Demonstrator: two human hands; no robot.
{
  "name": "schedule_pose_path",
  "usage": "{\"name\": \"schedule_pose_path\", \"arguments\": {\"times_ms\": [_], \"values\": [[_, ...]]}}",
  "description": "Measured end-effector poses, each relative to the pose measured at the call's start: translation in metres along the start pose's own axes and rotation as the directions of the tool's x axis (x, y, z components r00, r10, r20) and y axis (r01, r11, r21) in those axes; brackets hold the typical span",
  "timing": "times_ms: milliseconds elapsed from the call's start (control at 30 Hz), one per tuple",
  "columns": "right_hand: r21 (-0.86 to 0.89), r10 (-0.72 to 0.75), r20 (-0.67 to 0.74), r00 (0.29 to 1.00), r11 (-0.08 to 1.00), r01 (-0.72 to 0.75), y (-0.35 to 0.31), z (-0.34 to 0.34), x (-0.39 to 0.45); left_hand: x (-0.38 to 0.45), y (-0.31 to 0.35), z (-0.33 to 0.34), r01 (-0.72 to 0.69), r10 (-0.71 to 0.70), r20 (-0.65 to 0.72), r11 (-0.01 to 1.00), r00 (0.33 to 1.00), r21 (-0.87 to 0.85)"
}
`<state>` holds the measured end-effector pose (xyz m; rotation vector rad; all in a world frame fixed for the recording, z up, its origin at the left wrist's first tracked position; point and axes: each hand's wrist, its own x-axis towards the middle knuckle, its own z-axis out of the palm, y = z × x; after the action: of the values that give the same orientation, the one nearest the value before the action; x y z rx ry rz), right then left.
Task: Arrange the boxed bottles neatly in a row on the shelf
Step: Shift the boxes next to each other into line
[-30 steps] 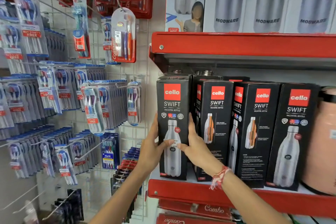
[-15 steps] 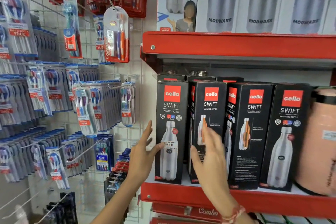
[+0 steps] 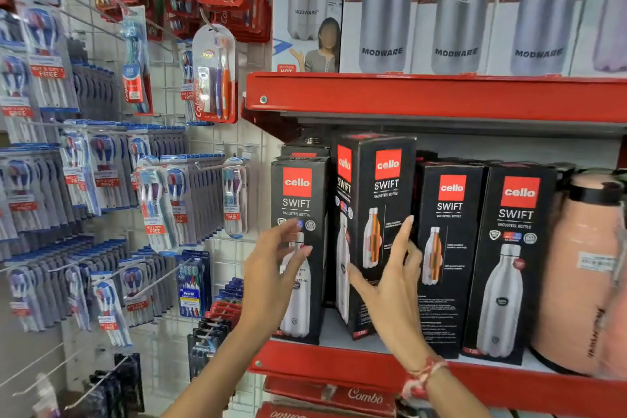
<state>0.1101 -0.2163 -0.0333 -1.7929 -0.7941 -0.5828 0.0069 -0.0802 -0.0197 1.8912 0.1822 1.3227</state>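
a stiff, likely top-heavy box (image 3: 386,180) is gripped at its side edges by the right hand (image 3: 390,288), the left hand (image 3: 271,271) held open.

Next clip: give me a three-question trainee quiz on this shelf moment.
1. True or false: the left hand grips the turned, second-from-left black cardboard Cello box.
2. How many such boxes stand in the front row?
3. Right of the rightmost box stands: A a pink plastic jug; B a glass jar; C a blue bucket.
Key: 1 false, the right hand grips it; 2 four; 3 A.
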Motion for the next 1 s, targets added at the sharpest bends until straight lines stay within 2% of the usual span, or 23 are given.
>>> {"name": "schedule_pose_path", "arguments": {"times_ms": [100, 200, 267, 333, 433, 533, 633, 900, 967, 1000], "values": [[0.136, -0.110, 0.127, 0.986, 0.986, 0.093, -0.006, -0.022, 0.009, 0.010, 0.009, 0.000, 0.025, -0.021, 0.188, 1.000, 0.982, -0.018], [0.308, -0.110, 0.336, 0.935, 0.952, 0.002, -0.003, -0.040, 0.018, 0.016, 0.016, 0.002, -0.009, -0.016, 0.359, 0.998, 0.933, 0.067], [0.346, -0.107, 0.424, 0.899, 0.937, -0.052, 0.001, -0.043, 0.022, 0.017, 0.017, 0.003, -0.017, -0.010, 0.376, 0.997, 0.927, 0.069], [0.357, -0.136, 0.457, 0.879, 0.933, -0.042, 0.003, -0.043, 0.026, 0.018, 0.017, 0.008, 0.020, -0.018, 0.347, 1.000, 0.938, -0.003], [0.343, -0.172, 0.519, 0.837, 0.939, -0.020, 0.004, -0.037, 0.036, 0.011, 0.016, 0.026, -0.012, 0.014, 0.205, 1.000, 0.979, -0.009], [0.247, -0.097, 0.521, 0.848, 0.968, -0.041, 0.005, -0.025, 0.046, 0.007, 0.010, 0.046, 0.029, -0.036, 0.121, 0.998, 0.992, 0.060], [0.148, -0.037, 0.494, 0.869, 0.988, -0.042, 0.008, -0.014, 0.045, 0.005, -0.002, 0.057, 0.083, -0.099, 0.134, 0.989, 0.986, 0.122], [0.099, -0.014, 0.442, 0.897, 0.995, -0.033, 0.010, -0.008, 0.044, 0.007, -0.007, 0.065, 0.108, -0.155, 0.153, 0.954, 0.976, 0.281], [0.045, -0.030, 0.378, 0.925, 0.999, 0.014, 0.009, -0.015, 0.039, 0.006, -0.006, 0.064, 0.110, -0.161, 0.152, 0.948, 0.975, 0.299], [0.015, -0.057, 0.286, 0.956, 0.998, 0.055, 0.008, -0.019, 0.035, 0.005, -0.005, 0.064, 0.114, -0.164, 0.143, 0.945, 0.976, 0.305]]}}
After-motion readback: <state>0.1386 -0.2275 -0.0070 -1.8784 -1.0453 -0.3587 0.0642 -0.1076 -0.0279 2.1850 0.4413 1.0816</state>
